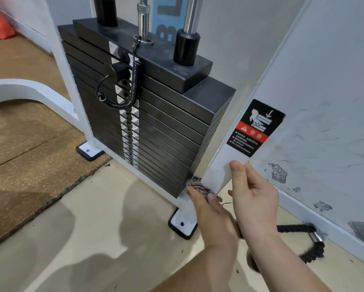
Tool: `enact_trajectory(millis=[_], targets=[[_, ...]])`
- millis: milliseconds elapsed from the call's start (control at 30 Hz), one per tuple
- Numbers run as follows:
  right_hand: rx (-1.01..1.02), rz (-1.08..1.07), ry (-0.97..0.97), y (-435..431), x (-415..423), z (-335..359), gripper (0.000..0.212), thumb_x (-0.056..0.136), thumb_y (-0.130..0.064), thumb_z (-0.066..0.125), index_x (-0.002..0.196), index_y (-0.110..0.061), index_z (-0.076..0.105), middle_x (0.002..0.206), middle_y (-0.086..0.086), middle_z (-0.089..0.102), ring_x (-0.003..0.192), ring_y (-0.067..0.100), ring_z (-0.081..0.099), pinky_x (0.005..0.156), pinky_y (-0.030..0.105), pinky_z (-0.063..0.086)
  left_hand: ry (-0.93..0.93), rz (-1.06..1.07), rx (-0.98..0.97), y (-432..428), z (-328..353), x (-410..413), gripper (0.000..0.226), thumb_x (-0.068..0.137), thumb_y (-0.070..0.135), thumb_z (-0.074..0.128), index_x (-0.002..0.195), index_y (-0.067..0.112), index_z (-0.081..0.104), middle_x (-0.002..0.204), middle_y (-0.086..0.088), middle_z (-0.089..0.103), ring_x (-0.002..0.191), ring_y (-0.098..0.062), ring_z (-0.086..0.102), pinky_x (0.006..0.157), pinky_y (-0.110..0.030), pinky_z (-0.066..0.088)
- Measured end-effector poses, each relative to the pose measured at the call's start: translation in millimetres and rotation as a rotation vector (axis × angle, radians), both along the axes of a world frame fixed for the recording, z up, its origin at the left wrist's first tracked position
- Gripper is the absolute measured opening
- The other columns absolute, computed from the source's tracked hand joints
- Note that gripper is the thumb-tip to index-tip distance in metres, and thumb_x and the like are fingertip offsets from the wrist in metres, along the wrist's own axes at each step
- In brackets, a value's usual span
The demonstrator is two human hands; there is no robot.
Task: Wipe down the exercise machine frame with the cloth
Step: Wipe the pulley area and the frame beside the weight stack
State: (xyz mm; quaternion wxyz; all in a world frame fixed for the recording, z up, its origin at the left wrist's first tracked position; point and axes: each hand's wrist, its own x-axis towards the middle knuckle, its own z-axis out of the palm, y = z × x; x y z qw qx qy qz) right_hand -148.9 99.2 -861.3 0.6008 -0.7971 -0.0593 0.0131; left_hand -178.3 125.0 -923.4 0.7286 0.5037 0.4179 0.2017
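Observation:
The white upright post (218, 167) of the exercise machine frame stands right of the black weight stack (155, 127). My left hand (210, 216) presses a striped grey cloth (196, 183) against the post's foot, where it meets the lowest plates. My fingers curl over the cloth. Just above it, my right hand (253, 194) grips the post's right edge, thumb on the front face and fingers behind it. A black and red warning sticker (256, 128) sits on the post above my thumb.
The frame's foot plate (183, 225) is bolted to the beige floor below my left hand. A black rope handle (303, 230) lies on the floor by the scuffed white wall (324, 123). A selector pin with a coiled cord (132, 89) hangs on the stack. Brown rubber matting (29, 154) covers the left.

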Motion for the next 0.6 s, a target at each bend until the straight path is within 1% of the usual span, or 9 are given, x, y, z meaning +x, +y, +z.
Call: enact_trajectory(millis=[100,200,267,333,367,433,500,533,600], targets=[[0.044,0.027,0.027,-4,1,6,0.071,0.075,-0.071,0.068,0.127,-0.024,0.074,0.120,-0.022,0.071,0.111,0.001,0.066,0.101,0.044,0.057,0.109,-0.075,0.057,24,-15,-8,0.044,0.109,0.021,0.039,0.153,0.019,0.040,0.138,-0.015,0.059,0.125,-0.034,0.058,0.096,-0.038,0.047],[0.058,0.070,0.048,-7,3,12,0.067,0.074,-0.066,0.070,0.127,-0.026,0.074,0.123,-0.035,0.065,0.120,-0.002,0.063,0.106,0.042,0.054,0.153,-0.057,-0.059,38,-5,-8,0.033,0.109,0.018,0.038,0.135,0.006,0.053,0.124,-0.021,0.064,0.115,-0.038,0.061,0.092,-0.042,0.049],[0.056,0.096,0.061,-9,5,15,0.051,0.079,-0.059,0.073,0.120,-0.030,0.077,0.114,-0.041,0.066,0.115,-0.005,0.065,0.103,0.034,0.056,0.162,-0.057,-0.054,28,21,-3,0.034,0.109,0.019,0.037,0.137,0.004,0.049,0.125,-0.018,0.064,0.110,-0.036,0.061,0.093,-0.040,0.048],[0.044,0.145,0.082,-12,7,21,0.018,0.088,-0.045,0.075,0.104,-0.038,0.078,0.100,-0.034,0.073,0.099,-0.007,0.070,0.087,0.015,0.055,0.081,-0.075,-0.013,13,47,-2,0.042,0.110,0.022,0.036,0.151,0.013,0.036,0.125,0.000,0.062,0.104,-0.018,0.059,0.091,-0.026,0.042],[0.045,0.173,0.102,-13,6,25,0.010,0.090,-0.039,0.075,0.100,-0.038,0.078,0.098,-0.028,0.076,0.095,-0.006,0.071,0.081,0.011,0.053,0.041,-0.082,0.005,6,53,-2,0.045,0.111,0.023,0.034,0.156,0.020,0.029,0.123,0.007,0.059,0.101,-0.009,0.057,0.090,-0.020,0.038],[0.044,0.214,0.122,-17,8,29,0.016,0.091,-0.039,0.075,0.104,-0.032,0.081,0.104,-0.020,0.077,0.099,-0.003,0.071,0.085,0.013,0.050,0.003,-0.106,0.021,-1,57,-8,0.048,0.111,0.023,0.033,0.159,0.026,0.025,0.118,0.015,0.056,0.094,0.008,0.054,0.086,-0.010,0.037],[0.043,0.219,0.161,-17,6,38,0.011,0.090,-0.041,0.075,0.099,-0.040,0.080,0.103,-0.024,0.073,0.099,-0.003,0.067,0.090,0.018,0.049,0.036,-0.091,0.023,7,47,-11,0.047,0.111,0.021,0.033,0.158,0.027,0.031,0.116,0.017,0.058,0.093,0.011,0.054,0.078,0.000,0.036],[0.035,0.233,0.177,-18,5,42,0.006,0.090,-0.042,0.074,0.091,-0.045,0.079,0.103,-0.026,0.073,0.100,-0.003,0.067,0.095,0.022,0.051,0.044,-0.074,-0.006,13,47,-12,0.046,0.111,0.020,0.034,0.157,0.027,0.034,0.120,0.015,0.060,0.097,0.006,0.057,0.082,-0.002,0.039],[0.046,0.238,0.165,-18,2,49,0.011,0.091,-0.049,0.070,0.084,-0.049,0.078,0.109,-0.019,0.075,0.104,-0.001,0.069,0.105,0.035,0.052,0.023,-0.016,-0.076,20,57,-8,0.045,0.111,0.024,0.036,0.156,0.030,0.038,0.135,0.006,0.062,0.114,-0.012,0.061,0.104,-0.022,0.045]])
